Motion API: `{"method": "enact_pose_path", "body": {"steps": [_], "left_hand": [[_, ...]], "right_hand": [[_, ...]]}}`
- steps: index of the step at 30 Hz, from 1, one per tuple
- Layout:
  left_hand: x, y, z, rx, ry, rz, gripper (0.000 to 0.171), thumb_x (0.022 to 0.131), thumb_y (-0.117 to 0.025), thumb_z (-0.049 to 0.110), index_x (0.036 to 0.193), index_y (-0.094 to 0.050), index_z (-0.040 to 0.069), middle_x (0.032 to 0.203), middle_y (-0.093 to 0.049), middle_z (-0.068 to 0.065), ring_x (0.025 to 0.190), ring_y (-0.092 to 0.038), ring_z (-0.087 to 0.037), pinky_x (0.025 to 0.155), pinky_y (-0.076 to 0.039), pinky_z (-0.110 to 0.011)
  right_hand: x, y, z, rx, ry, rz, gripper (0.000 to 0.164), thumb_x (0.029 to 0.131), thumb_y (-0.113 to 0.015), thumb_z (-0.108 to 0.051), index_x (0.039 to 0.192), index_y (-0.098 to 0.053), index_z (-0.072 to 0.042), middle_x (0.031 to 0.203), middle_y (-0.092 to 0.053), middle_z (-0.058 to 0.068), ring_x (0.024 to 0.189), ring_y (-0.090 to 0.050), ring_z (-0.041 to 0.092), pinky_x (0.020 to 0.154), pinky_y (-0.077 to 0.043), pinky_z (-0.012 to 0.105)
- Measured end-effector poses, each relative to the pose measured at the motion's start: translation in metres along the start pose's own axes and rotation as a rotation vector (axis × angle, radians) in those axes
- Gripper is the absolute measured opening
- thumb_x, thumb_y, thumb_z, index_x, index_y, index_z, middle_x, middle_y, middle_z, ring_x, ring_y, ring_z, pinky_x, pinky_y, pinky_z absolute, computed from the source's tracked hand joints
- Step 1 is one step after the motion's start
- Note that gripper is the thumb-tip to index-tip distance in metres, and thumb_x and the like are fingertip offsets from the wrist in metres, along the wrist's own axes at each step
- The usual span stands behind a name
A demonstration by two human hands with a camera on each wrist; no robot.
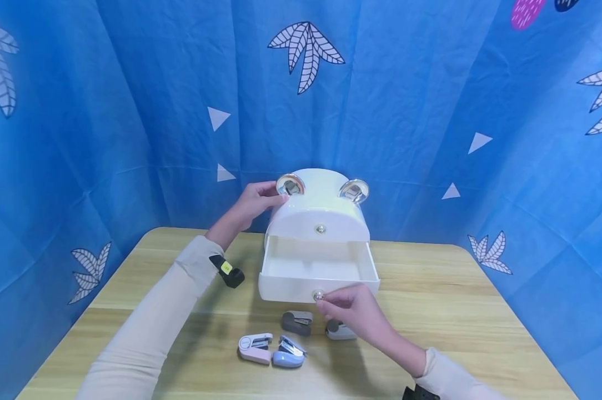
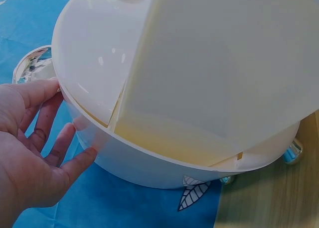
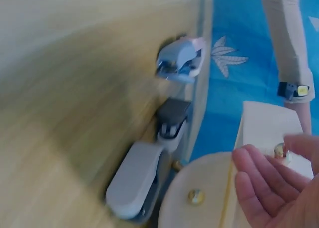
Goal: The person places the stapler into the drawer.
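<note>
Right hand (image 1: pixel 353 311) pinches the knob (image 1: pixel 318 295) on the slid-out drawer (image 1: pixel 286 289); left hand (image 1: pixel 258 200), fingers loosely spread, just touches the white cabinet (image 1: pixel 322 194) on the counter (image 1: pixel 431 294); 1 hard tug could tip it onto the 4 staplers (image 1: pixel 297 323) imo

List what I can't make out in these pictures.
- Inside of the upper drawer: head view, hidden by its closed front.
- Full outline of the lower knob: head view, partly covered by the right hand.
- Back of the white organizer: head view, hidden by its own body.
- Black strap on the right wrist: head view, cut off by the bottom edge.
- Tabletop grain: right wrist view, blurred.
</note>
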State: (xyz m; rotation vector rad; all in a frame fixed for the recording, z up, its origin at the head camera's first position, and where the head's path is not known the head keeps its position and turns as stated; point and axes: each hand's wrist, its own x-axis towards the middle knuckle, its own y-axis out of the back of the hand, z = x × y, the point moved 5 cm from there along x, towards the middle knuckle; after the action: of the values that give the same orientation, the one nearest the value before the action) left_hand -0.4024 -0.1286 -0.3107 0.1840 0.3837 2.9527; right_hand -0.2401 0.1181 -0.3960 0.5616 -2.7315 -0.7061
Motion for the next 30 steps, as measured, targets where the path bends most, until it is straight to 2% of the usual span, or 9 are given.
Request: {"method": "enact_pose_path", "body": {"steps": [3,8,12,15,22,30], "left_hand": [[-0.001,0.001,0.001,0.009,0.005,0.002,0.047,0.098,-0.069,0.024,0.142,-0.06,0.008,0.142,-0.062,-0.016,0.136,-0.053,-0.032,0.118,-0.038,-0.055],[0.0,0.002,0.002,0.013,0.009,0.003,0.046,0.098,-0.069,0.024,0.14,-0.061,0.008,0.14,-0.062,-0.016,0.133,-0.054,-0.032,0.117,-0.039,-0.056],[0.0,0.001,0.002,0.011,0.005,-0.002,0.046,0.098,-0.07,0.024,0.141,-0.06,0.009,0.14,-0.062,-0.016,0.133,-0.054,-0.032,0.117,-0.039,-0.056],[0.001,0.001,0.001,0.013,0.004,-0.005,0.047,0.098,-0.07,0.024,0.141,-0.06,0.009,0.141,-0.062,-0.015,0.134,-0.054,-0.032,0.118,-0.038,-0.056],[0.001,0.001,0.001,0.007,0.011,-0.006,0.046,0.098,-0.07,0.024,0.14,-0.061,0.009,0.14,-0.063,-0.016,0.133,-0.054,-0.033,0.117,-0.039,-0.056],[-0.001,0.002,0.002,0.002,0.022,-0.005,0.045,0.097,-0.07,0.024,0.14,-0.062,0.01,0.14,-0.063,-0.015,0.133,-0.054,-0.032,0.116,-0.041,-0.055]], "right_hand": [[-0.003,0.001,0.0,-0.133,0.079,-0.053,0.021,0.09,-0.078,-0.024,0.105,-0.08,-0.01,0.105,-0.079,0.01,0.088,-0.076,0.013,0.078,-0.059,0.021],[-0.011,0.002,0.002,-0.39,0.243,-0.147,0.029,0.086,-0.081,-0.02,0.112,-0.077,-0.008,0.111,-0.078,0.006,0.099,-0.075,0.018,0.086,-0.061,0.033],[-0.018,0.0,0.006,-0.651,0.379,-0.169,0.03,0.083,-0.083,-0.022,0.112,-0.077,-0.014,0.108,-0.078,-0.002,0.098,-0.073,0.014,0.087,-0.059,0.034],[-0.022,-0.001,0.01,-0.76,0.433,-0.168,0.033,0.08,-0.085,-0.022,0.111,-0.077,-0.016,0.107,-0.077,-0.004,0.095,-0.072,0.014,0.082,-0.06,0.032],[-0.028,-0.003,0.018,-0.847,0.452,-0.16,0.041,0.075,-0.089,-0.02,0.113,-0.075,-0.018,0.111,-0.076,-0.002,0.096,-0.073,0.018,0.077,-0.061,0.031],[-0.03,-0.004,0.02,-0.89,0.437,-0.145,0.035,0.075,-0.089,-0.022,0.108,-0.077,-0.017,0.105,-0.075,-0.004,0.091,-0.07,0.014,0.075,-0.059,0.028]]}}
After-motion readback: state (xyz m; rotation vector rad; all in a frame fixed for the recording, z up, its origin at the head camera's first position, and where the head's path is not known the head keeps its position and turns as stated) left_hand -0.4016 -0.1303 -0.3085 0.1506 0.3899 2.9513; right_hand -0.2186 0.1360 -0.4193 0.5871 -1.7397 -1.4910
